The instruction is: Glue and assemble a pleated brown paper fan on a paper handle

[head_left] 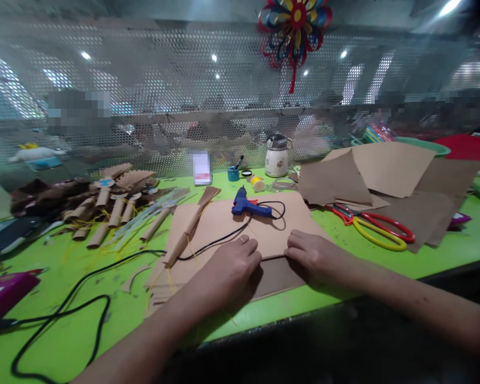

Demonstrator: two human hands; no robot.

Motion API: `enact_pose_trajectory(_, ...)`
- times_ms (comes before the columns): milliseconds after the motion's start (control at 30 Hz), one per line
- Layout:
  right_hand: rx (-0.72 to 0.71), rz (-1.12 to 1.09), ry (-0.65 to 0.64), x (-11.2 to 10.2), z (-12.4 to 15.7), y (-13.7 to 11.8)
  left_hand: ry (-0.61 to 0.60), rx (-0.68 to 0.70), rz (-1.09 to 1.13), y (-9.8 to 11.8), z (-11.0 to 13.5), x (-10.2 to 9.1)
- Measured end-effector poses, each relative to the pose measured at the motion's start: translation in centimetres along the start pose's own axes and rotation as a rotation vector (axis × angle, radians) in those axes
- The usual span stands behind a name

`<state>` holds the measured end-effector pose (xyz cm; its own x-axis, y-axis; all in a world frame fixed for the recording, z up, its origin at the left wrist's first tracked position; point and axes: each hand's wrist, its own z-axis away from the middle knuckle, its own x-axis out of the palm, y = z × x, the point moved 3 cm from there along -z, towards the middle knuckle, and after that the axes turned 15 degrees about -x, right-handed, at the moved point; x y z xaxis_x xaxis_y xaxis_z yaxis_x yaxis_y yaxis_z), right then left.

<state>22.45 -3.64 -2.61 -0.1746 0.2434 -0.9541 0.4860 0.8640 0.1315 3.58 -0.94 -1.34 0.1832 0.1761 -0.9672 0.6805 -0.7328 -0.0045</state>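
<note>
Both hands are at the near edge of a sheet of brown paper (208,221) on the table. My left hand (237,266) has its fingers curled down on that edge. My right hand (314,258) pinches the same edge farther right. Between them the edge is lifted into a narrow fold or roll, with more brown paper (280,277) beneath. A blue glue gun (250,208) lies on the sheet beyond my hands, its black cord running left. Left of it rests a rolled paper tube with a fringed end (190,229) and yellow string.
Red-and-yellow-handled scissors (384,229) and stacked brown paper (436,176) lie right. Several paper tubes (116,213) are heaped left. A purple box (10,293) and a black cord (100,272) are near left. A white bottle (277,157) and yellow spool (258,184) stand behind.
</note>
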Motion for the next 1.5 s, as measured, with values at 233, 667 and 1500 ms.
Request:
enact_pose_trajectory(233, -0.094, 0.13, -0.123, -0.2, -0.3, -0.2, -0.019, 0.127, -0.098, 1.2, 0.1, -0.7)
enact_pose_trajectory(667, -0.025, 0.153, 0.059, 0.2, 0.6, -1.1, -0.172, -0.491, 0.753, -2.3, -1.7, 0.7)
enact_pose_trajectory(1500, 0.162, 0.013, 0.271, -6.1, -1.1, -4.2, -0.277, -0.263, 0.723, -0.3, -0.2, -2.0)
